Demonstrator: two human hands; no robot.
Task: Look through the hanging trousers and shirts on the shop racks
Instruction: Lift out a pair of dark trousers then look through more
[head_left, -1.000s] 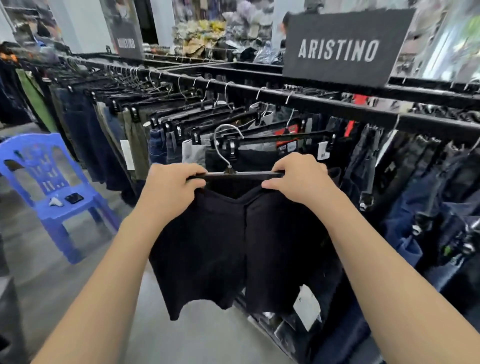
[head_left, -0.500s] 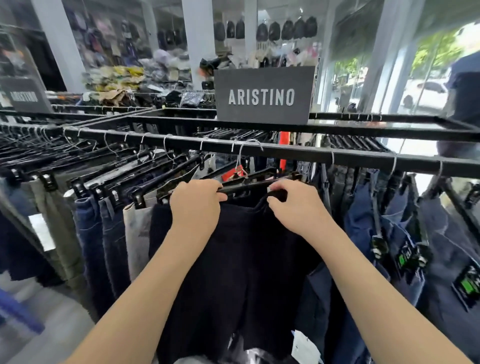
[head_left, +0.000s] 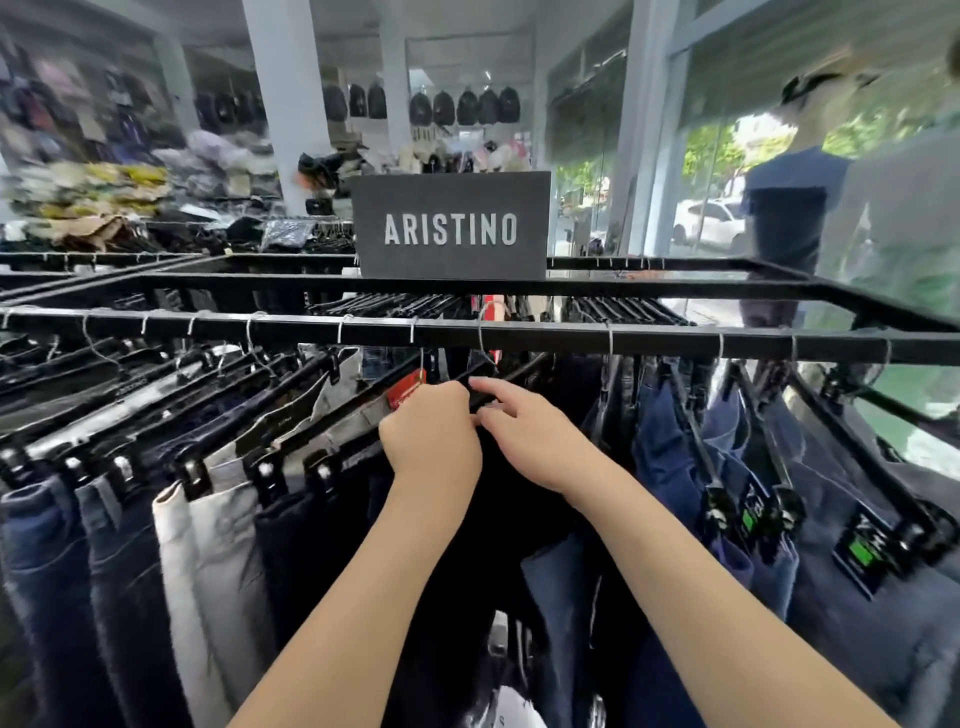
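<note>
Trousers either side — sign above

"ARISTINO" on grey sign atop rack.

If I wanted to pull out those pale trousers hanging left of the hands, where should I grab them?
Probably by the black hanger bar above the pale trousers, coming from the front, near you. The bar runs back toward the rail with its clip end facing you, and neighbours crowd both sides.
</note>
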